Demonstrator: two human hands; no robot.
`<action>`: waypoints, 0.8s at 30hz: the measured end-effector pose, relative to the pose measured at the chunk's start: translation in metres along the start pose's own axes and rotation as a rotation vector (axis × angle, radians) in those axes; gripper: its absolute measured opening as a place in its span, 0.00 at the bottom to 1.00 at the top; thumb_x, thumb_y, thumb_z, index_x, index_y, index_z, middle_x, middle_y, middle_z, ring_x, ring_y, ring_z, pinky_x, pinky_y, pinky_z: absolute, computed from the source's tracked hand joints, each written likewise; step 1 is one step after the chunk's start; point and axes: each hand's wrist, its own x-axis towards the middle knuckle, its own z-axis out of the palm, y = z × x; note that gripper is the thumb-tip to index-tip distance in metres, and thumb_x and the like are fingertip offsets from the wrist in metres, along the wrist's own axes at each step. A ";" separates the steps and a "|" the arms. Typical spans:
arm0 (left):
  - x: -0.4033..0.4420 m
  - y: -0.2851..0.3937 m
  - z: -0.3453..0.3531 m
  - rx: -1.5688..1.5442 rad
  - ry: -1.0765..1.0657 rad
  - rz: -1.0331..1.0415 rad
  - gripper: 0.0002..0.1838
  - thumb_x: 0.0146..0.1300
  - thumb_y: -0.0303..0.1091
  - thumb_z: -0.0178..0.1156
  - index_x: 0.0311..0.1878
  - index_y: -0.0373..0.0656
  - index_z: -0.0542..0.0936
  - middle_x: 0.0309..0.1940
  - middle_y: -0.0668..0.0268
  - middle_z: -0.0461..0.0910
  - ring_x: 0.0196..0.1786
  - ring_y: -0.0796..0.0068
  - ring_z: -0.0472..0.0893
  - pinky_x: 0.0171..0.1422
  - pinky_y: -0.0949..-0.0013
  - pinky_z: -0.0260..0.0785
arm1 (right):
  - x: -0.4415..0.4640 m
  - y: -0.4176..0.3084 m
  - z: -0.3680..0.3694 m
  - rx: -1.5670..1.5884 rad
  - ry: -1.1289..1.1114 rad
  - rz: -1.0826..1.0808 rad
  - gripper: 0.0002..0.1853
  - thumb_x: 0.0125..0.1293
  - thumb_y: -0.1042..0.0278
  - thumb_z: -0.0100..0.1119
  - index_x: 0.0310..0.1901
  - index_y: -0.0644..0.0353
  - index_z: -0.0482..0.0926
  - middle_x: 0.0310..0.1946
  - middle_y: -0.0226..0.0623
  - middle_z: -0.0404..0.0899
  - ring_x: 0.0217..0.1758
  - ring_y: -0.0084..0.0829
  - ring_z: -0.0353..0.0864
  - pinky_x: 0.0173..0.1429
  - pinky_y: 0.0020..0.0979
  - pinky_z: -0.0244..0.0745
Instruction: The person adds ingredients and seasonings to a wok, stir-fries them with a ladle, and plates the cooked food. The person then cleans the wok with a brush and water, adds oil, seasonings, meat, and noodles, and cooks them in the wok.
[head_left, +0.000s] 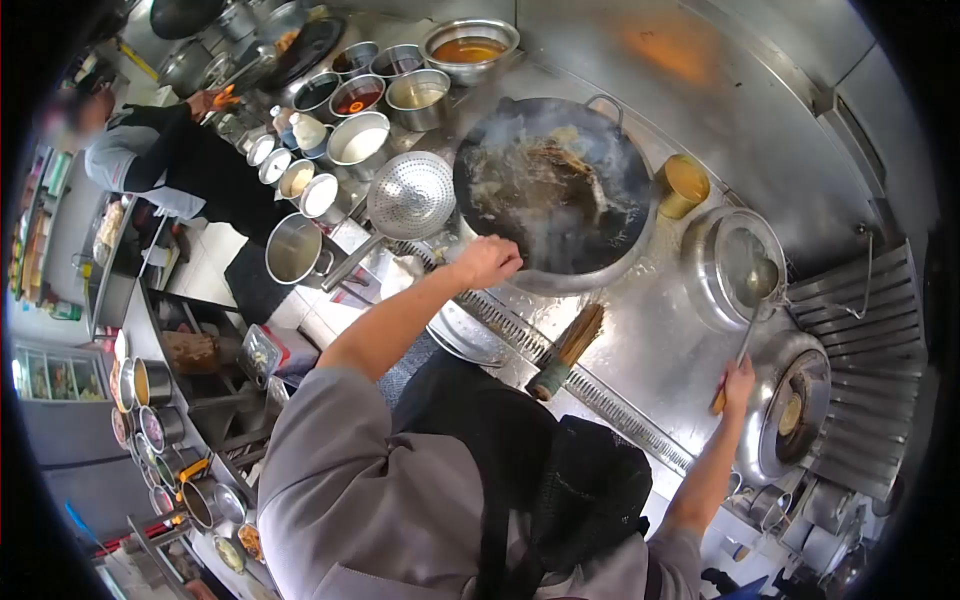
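My left hand (490, 262) is closed at the near left rim of a large black wok (640, 215), where a handle opposite the visible far loop would sit; the grip itself is hidden. Dark liquid and a brownish bundle of strands, perhaps a brush, show through steam inside the wok. Over on the right, my right hand (737, 385) is wrapped round the wooden-ended handle of a ladle (747, 335). The ladle's bowl rests in or over a round steel pot (705, 265) holding clear liquid. A bamboo brush (572, 350) lies on the counter between my hands.
A perforated strainer (411, 195) lies left of the wok, by several steel pots of sauces and seasonings (358, 138). A yellowish can (684, 186) stands right of the wok. Another steel pot (760, 430) is near my right hand. A co-worker (190, 160) stands at far left.
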 end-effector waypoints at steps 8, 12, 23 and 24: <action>-0.010 0.026 0.020 0.123 0.150 0.002 0.11 0.64 0.43 0.63 0.33 0.47 0.79 0.30 0.64 0.82 0.41 0.59 0.80 0.48 0.53 0.66 | -0.048 -0.089 -0.016 1.382 -0.463 0.291 0.06 0.75 0.72 0.48 0.44 0.65 0.72 0.22 0.23 0.65 0.18 0.13 0.67 0.20 0.19 0.67; -0.010 0.028 0.019 0.109 0.152 0.036 0.11 0.64 0.43 0.62 0.32 0.47 0.76 0.30 0.63 0.82 0.41 0.58 0.80 0.48 0.52 0.66 | -0.135 -0.162 0.004 1.413 -0.530 0.276 0.09 0.76 0.72 0.46 0.49 0.68 0.70 0.26 0.25 0.67 0.18 0.12 0.67 0.19 0.18 0.68; -0.028 0.042 -0.032 -0.210 0.115 0.292 0.42 0.49 0.40 0.76 0.66 0.42 0.66 0.61 0.51 0.70 0.63 0.48 0.69 0.70 0.50 0.62 | -0.196 -0.204 0.219 1.559 -0.876 0.394 0.08 0.73 0.73 0.53 0.50 0.65 0.73 0.26 0.22 0.68 0.20 0.09 0.67 0.21 0.15 0.64; -0.037 0.062 -0.056 -0.317 0.046 0.411 0.49 0.46 0.44 0.78 0.70 0.44 0.63 0.67 0.51 0.65 0.72 0.44 0.62 0.76 0.48 0.55 | -0.197 -0.210 0.240 1.517 -0.890 0.410 0.07 0.72 0.73 0.55 0.49 0.63 0.74 0.26 0.22 0.69 0.20 0.08 0.66 0.22 0.15 0.64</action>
